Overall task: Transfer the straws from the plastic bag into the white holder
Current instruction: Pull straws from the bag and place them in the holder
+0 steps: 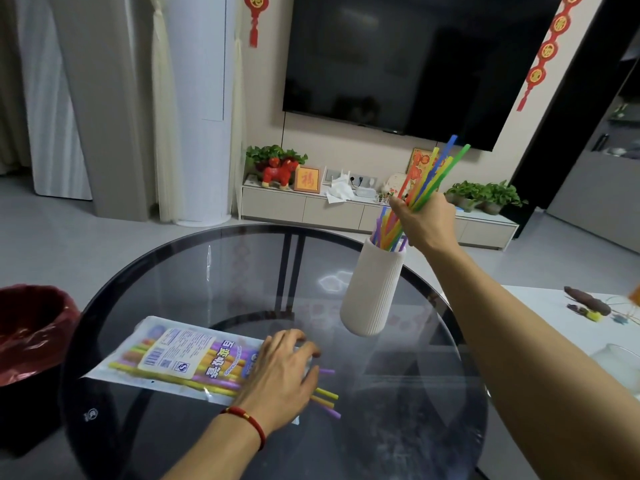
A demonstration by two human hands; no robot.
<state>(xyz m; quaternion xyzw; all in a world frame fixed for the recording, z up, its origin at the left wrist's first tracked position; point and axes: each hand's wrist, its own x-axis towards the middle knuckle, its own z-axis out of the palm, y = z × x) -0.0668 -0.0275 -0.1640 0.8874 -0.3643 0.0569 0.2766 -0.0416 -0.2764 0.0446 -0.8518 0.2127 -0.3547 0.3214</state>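
A ribbed white holder (pixel 372 292) stands on the round glass table (pixel 194 271), right of centre. My right hand (pixel 424 221) is closed around a bundle of coloured straws (pixel 434 171); their lower ends are inside the holder's mouth and their tops fan up to the right. The plastic bag (pixel 173 355) lies flat at the front left with several straws inside, and a few yellow and purple straw ends (pixel 327 398) stick out of its open right end. My left hand (pixel 282 372) rests palm down on that end of the bag, fingers spread.
A bin with a red liner (pixel 31 334) stands left of the table. A white side table (pixel 568 327) with small items and a glass container (pixel 620 365) is at the right. A TV cabinet with plants sits behind.
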